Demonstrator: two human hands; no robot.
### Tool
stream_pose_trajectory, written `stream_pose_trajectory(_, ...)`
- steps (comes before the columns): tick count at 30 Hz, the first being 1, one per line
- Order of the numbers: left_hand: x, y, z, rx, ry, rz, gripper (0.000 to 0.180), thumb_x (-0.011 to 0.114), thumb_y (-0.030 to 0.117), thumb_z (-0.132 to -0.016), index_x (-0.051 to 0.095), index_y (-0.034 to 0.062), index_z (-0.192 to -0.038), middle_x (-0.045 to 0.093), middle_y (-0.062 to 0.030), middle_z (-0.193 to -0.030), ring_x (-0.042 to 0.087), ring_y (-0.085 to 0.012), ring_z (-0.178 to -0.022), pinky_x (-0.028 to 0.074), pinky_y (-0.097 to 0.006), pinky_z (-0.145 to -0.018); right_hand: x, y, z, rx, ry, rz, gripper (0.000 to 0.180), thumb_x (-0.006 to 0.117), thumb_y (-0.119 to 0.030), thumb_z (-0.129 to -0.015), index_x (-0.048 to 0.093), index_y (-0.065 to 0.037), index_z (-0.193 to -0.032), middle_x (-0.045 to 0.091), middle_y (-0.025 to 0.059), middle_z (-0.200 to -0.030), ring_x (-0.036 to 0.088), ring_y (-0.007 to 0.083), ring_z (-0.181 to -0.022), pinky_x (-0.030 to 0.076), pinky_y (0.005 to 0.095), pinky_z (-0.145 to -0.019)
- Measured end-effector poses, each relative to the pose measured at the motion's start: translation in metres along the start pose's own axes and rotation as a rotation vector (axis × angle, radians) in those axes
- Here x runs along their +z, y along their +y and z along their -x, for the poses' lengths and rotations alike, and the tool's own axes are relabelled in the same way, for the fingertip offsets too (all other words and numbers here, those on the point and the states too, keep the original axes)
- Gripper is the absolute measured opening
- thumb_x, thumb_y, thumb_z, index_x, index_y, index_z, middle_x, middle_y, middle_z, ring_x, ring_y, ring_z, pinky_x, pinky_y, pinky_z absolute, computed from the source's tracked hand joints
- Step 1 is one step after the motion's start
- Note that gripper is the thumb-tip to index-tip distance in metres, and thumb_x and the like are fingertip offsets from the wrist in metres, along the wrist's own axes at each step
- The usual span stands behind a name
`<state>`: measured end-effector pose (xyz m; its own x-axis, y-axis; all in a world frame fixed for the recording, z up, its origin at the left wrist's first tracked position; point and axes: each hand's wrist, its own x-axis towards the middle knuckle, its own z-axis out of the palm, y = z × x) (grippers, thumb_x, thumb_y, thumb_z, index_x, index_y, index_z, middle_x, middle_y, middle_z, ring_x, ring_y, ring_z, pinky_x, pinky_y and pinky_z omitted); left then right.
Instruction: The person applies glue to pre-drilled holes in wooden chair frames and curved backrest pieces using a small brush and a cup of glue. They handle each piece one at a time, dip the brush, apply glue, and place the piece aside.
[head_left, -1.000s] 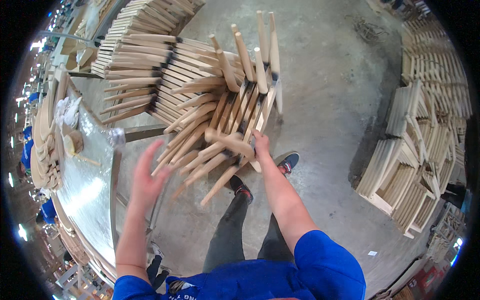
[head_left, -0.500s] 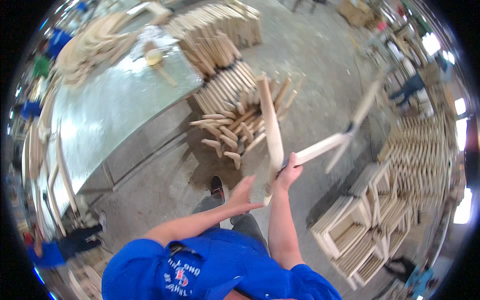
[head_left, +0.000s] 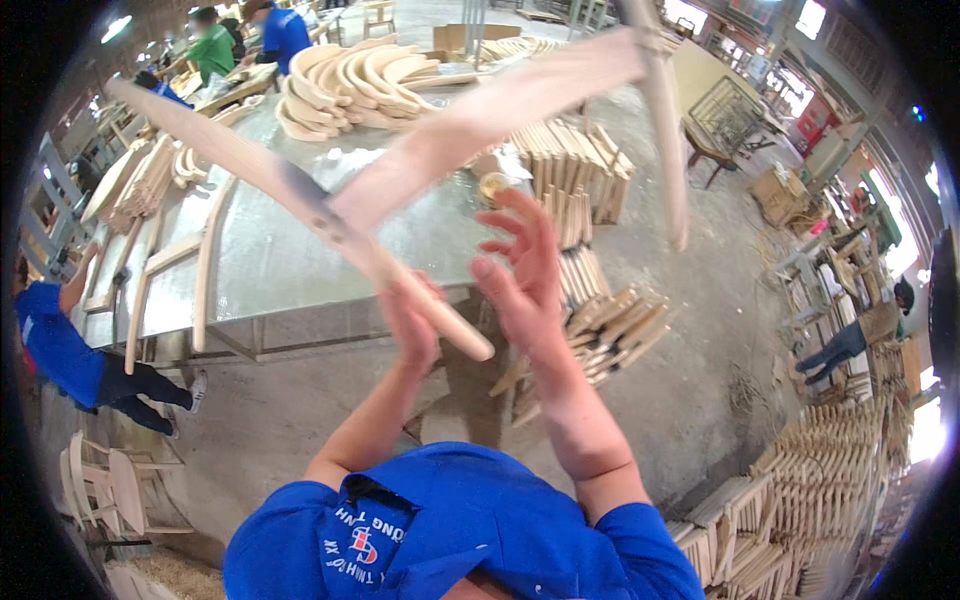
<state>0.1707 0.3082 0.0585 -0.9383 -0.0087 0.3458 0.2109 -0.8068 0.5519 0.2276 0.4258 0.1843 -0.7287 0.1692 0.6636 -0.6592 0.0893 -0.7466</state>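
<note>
The left hand [head_left: 410, 330] is clenched on a jointed wooden frame [head_left: 330, 215], swung up at 12 o'clock over the bench [head_left: 270, 260]. The right hand [head_left: 520, 270] is released, fingers spread beside it. Mid-carry, seemingly; setting it down needs both hands steadying.

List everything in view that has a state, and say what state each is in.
Left hand: grip closed on the wooden frame piece.
Right hand: open, fingers spread, holding nothing.
Wooden frame piece: lifted off the floor, tilted, over the metal table.
Metal table: bears curved wooden parts.
Stack of wooden parts: leaning, on the floor.
</note>
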Motion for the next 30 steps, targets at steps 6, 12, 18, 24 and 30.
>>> stream_pose_trajectory(6,-0.180,0.175,-0.092,-0.146,0.488,-0.682,0.019,0.059,0.008,-0.081,0.043,0.0033,-0.090,0.049,-0.0052,-0.062,0.046,-0.0145,-0.042,0.037,-0.027,-0.037,0.006,0.046,-0.047,-0.288,0.375,0.016,0.016,0.054,-0.008,-0.085,0.052,-0.001,-0.100,0.061,0.0090,-0.089,0.057,0.0169,-0.067,0.046,0.0251,-0.060)
stream_pose_trajectory(12,-0.273,0.229,-0.072,-0.529,0.646,-0.683,0.020,0.054,0.005,-0.075,0.039,0.0077,-0.088,0.043,-0.0041,-0.057,0.045,-0.0161,-0.040,0.038,-0.029,-0.035,-0.019,0.165,-0.102,0.286,0.568,-0.165,0.010,0.054,-0.012,-0.087,0.054,-0.004,-0.093,0.056,0.0035,-0.076,0.051,0.0095,-0.059,0.042,0.0221,-0.052)
stream_pose_trajectory(18,-0.318,0.221,-0.105,-0.792,0.830,-0.704,0.020,0.056,0.010,-0.077,0.040,0.0069,-0.088,0.046,-0.0050,-0.060,0.046,-0.0149,-0.040,0.038,-0.029,-0.033,0.044,0.360,-0.189,0.895,0.424,-0.382,0.016,0.057,-0.018,-0.085,0.054,-0.007,-0.096,0.059,0.0038,-0.082,0.058,0.0131,-0.062,0.045,0.0242,-0.051)
stream_pose_trajectory(24,-0.337,0.193,-0.176,-0.472,0.555,-1.765,0.037,0.059,0.015,-0.079,0.045,0.0010,-0.111,0.056,-0.0117,-0.086,0.058,-0.0218,-0.076,0.049,-0.037,-0.065,0.079,0.533,-0.293,1.032,0.668,-0.602,0.027,0.059,-0.027,-0.083,0.050,-0.008,-0.098,0.055,0.0050,-0.082,0.052,0.0155,-0.061,0.042,0.0269,-0.053)
stream_pose_trajectory(30,-0.301,0.161,-0.155,-0.566,0.466,-2.326,0.069,0.065,0.022,-0.072,0.033,0.0051,-0.131,0.044,-0.0183,-0.121,0.040,-0.0348,-0.113,0.035,-0.046,-0.094,0.105,0.594,-0.313,1.083,0.777,-0.802,0.023,0.065,-0.031,-0.077,0.051,-0.014,-0.073,0.044,0.0005,-0.064,0.041,0.0125,-0.051,0.031,0.0299,-0.047)
